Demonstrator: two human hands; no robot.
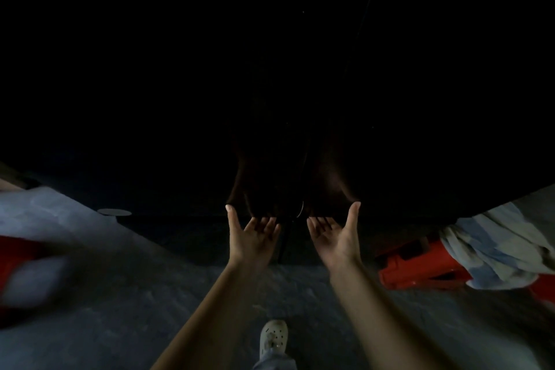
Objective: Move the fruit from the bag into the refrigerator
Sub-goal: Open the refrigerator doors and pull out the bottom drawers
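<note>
**Desk:** What's on your feed?

**Operator:** Mostly black. A big dark, glossy front fills the upper part of my view, and I take it for the refrigerator (300, 84). It stands closed. A thin vertical seam (304, 183) runs down its middle and catches a small glint near the bottom.

**Desk:** And the hands?

**Operator:** Both reach forward, palms up, low against that front. The left hand (251, 239) is just left of the seam and the right hand (334, 239) just right of it, near each other but apart. The thumbs point upward and the fingers stretch out toward the dark surface. Neither hand holds anything I can see. The fingertips (264, 221) meet the shadow at the lower edge, so I can't tell whether they touch it. A dim reddish reflection (330, 183) of the hands shows in the gloss above them.

**Desk:** Where's the fruit?

**Operator:** I can't make out the fruit or the bag in this dark.

**Desk:** Anything else?

**Operator:** There's a grey floor (150, 294) below. A white perforated clog (274, 336) sits between the forearms at the bottom. A red stool (417, 267) is at the right, with a pale blue-and-white cloth (492, 249) draped over it. At the far left is a blurred red shape (18, 252). A small grey disc (114, 212) lies by the foot of the dark front.
</note>
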